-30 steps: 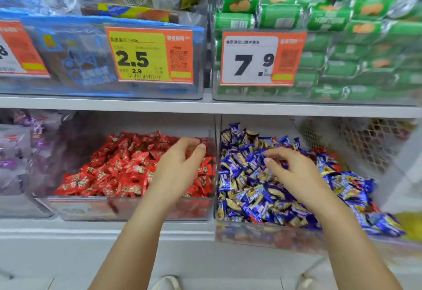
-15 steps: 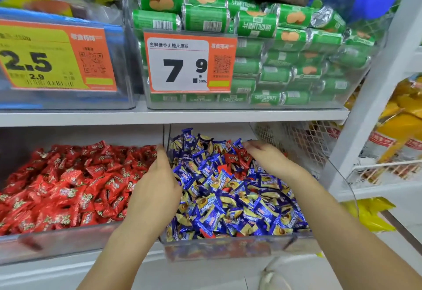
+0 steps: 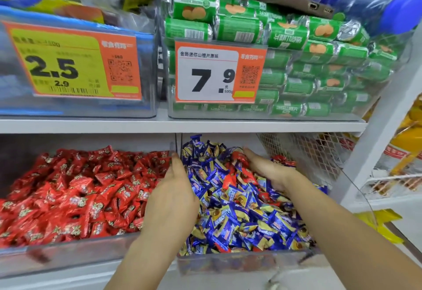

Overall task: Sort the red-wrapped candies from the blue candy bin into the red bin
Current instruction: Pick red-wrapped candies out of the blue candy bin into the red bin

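Hands: left hand (image 3: 173,196) and right hand (image 3: 266,167) lay flat, fingers straight, grasping nothing, in the blue bin (image 3: 239,261).
Candies: red candies (image 3: 239,175) lay between them.

Candy bin (image 3: 239,263) sits right of neighbouring bin (image 3: 68,260), both under shelf (image 3: 182,125).

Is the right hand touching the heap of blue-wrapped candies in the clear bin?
Touching. The head view shows the right hand lying on the blue-wrapped candies, its lower edge sunk among wrappers.
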Tool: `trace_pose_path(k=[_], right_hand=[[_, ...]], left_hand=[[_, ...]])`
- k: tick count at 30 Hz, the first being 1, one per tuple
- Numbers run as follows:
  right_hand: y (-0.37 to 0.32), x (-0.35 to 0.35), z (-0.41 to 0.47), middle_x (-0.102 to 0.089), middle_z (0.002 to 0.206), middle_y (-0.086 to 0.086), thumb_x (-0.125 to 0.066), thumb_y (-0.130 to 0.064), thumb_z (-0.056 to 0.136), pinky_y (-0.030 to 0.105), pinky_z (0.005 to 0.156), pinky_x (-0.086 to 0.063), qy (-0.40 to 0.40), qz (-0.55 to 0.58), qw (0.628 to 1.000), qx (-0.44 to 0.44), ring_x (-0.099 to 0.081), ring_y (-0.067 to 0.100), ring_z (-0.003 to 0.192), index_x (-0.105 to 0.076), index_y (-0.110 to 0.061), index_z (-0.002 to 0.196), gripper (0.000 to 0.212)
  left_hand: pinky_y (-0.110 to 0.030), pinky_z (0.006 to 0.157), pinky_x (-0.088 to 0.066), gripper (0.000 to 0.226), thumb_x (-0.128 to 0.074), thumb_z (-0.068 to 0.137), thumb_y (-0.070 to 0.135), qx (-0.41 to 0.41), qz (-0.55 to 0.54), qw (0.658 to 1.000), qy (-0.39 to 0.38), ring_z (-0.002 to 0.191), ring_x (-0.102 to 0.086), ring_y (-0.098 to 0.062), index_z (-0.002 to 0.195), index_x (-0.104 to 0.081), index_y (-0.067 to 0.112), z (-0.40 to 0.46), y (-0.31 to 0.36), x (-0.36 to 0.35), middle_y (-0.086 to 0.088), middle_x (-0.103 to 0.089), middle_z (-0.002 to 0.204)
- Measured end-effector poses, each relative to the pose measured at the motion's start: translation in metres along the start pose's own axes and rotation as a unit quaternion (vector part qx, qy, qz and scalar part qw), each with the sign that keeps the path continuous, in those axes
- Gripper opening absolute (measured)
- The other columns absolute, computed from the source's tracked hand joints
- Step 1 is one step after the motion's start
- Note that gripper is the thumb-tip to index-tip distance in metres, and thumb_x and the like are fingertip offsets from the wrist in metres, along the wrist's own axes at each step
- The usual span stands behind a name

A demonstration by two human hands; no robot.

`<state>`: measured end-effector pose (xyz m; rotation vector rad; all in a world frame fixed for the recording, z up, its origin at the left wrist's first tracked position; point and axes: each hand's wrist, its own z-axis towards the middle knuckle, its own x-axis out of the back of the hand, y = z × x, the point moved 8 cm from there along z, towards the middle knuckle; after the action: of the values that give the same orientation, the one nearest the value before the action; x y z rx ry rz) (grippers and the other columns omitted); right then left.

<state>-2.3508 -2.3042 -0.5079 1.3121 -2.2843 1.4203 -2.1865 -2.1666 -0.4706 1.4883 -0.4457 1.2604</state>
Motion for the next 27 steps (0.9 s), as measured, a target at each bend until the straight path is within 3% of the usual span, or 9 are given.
trace_pose_path(k=[5, 8, 9, 13, 15, 18, 21, 25, 27], right_hand=[[-0.022, -0.02, -0.024, -0.027, 0.15, -0.014, -0.011, -0.073, 0.089, 0.046, 0.115, -0.009, -0.053, -0.008, 0.994, 0.094, -0.023, 0.012, 0.141, -0.025, -0.034, 0.148, 0.073], [-0.02, -0.034, -0.011, -0.035, 0.149, -0.01, -0.022, -0.102, 0.052, 0.041, 0.118, -0.014, -0.079, -0.037, 0.981, 0.172, -0.033, 0.013, 0.137, -0.035, -0.043, 0.142, 0.108], [-0.017, -0.034, -0.01, -0.035, 0.149, -0.01, -0.023, -0.102, 0.052, 0.038, 0.117, -0.014, -0.08, -0.061, 0.973, 0.207, -0.032, 0.011, 0.137, -0.036, -0.045, 0.14, 0.105], [-0.027, -0.03, -0.066, -0.025, 0.152, -0.022, -0.014, -0.067, 0.092, 0.029, 0.112, -0.016, -0.034, -0.098, 0.967, 0.232, -0.023, 0.0, 0.138, -0.033, -0.045, 0.143, 0.059], [-0.013, -0.018, -0.072, -0.026, 0.15, -0.025, -0.017, -0.064, 0.092, 0.023, 0.112, -0.017, -0.009, -0.092, 0.963, 0.251, -0.023, -0.004, 0.137, -0.032, -0.043, 0.144, 0.058], [0.012, 0.0, -0.074, -0.037, 0.143, -0.028, -0.027, -0.072, 0.084, 0.03, 0.114, -0.025, 0.026, -0.059, 0.97, 0.235, -0.032, -0.005, 0.132, -0.041, -0.045, 0.139, 0.063], [0.022, 0.015, -0.074, -0.053, 0.13, -0.023, -0.042, -0.057, 0.091, 0.024, 0.099, -0.036, 0.085, -0.083, 0.959, 0.258, -0.046, -0.001, 0.122, -0.053, -0.04, 0.129, 0.043], [0.009, 0.025, -0.075, -0.054, 0.132, -0.013, -0.05, -0.039, 0.095, 0.025, 0.096, -0.036, 0.185, -0.134, 0.932, 0.283, -0.046, 0.006, 0.122, -0.055, -0.033, 0.128, 0.034], [-0.001, 0.016, -0.076, -0.053, 0.133, -0.013, -0.055, -0.042, 0.092, 0.024, 0.099, -0.035, 0.162, -0.13, 0.928, 0.308, -0.046, 0.005, 0.124, -0.054, -0.033, 0.13, 0.039]], left_hand=[[-0.031, 0.069, -0.035, 0.076, -0.041, 0.085, 0.001, 0.005, -0.012, 1.0, -0.017, 0.107, -0.056, -0.031, 0.15, -0.002, 0.008, 0.001, 0.0, -0.001, -0.016, -0.044, 0.138], [-0.035, 0.078, -0.039, 0.07, -0.04, 0.09, 0.006, 0.015, -0.017, 0.999, -0.038, 0.113, -0.053, -0.035, 0.15, -0.005, 0.008, 0.0, -0.001, -0.002, -0.017, -0.04, 0.142], [-0.036, 0.081, -0.039, 0.068, -0.04, 0.091, 0.008, 0.017, -0.021, 0.999, -0.042, 0.116, -0.052, -0.035, 0.15, -0.007, 0.008, 0.0, -0.001, -0.002, -0.017, -0.038, 0.143], [-0.039, 0.098, -0.034, 0.057, -0.042, 0.092, 0.013, -0.017, 0.006, 1.0, 0.0, 0.126, -0.04, -0.033, 0.145, -0.022, 0.003, 0.001, 0.0, 0.008, -0.016, -0.037, 0.142], [-0.038, 0.098, -0.033, 0.049, -0.043, 0.093, 0.011, -0.041, 0.001, 0.999, 0.026, 0.122, -0.041, -0.032, 0.14, -0.033, 0.003, 0.003, 0.002, 0.016, -0.017, -0.045, 0.134], [-0.036, 0.098, -0.033, 0.04, -0.045, 0.092, 0.006, -0.096, -0.019, 0.993, 0.059, 0.116, -0.046, -0.032, 0.132, -0.05, 0.007, 0.004, 0.014, 0.028, -0.015, -0.056, 0.124], [-0.03, 0.097, -0.036, 0.039, -0.043, 0.093, 0.002, -0.146, -0.062, 0.983, 0.09, 0.116, -0.051, -0.025, 0.128, -0.057, 0.013, -0.002, 0.036, 0.038, -0.006, -0.061, 0.124], [-0.024, 0.095, -0.038, 0.038, -0.042, 0.096, 0.008, -0.187, -0.075, 0.978, 0.059, 0.112, -0.057, -0.02, 0.129, -0.057, 0.02, -0.002, 0.068, 0.022, 0.0, -0.061, 0.126], [-0.029, 0.097, -0.04, 0.037, -0.041, 0.098, 0.017, -0.204, -0.027, 0.978, 0.019, 0.118, -0.054, -0.019, 0.133, -0.052, 0.022, 0.004, 0.078, 0.0, 0.0, -0.058, 0.13]])
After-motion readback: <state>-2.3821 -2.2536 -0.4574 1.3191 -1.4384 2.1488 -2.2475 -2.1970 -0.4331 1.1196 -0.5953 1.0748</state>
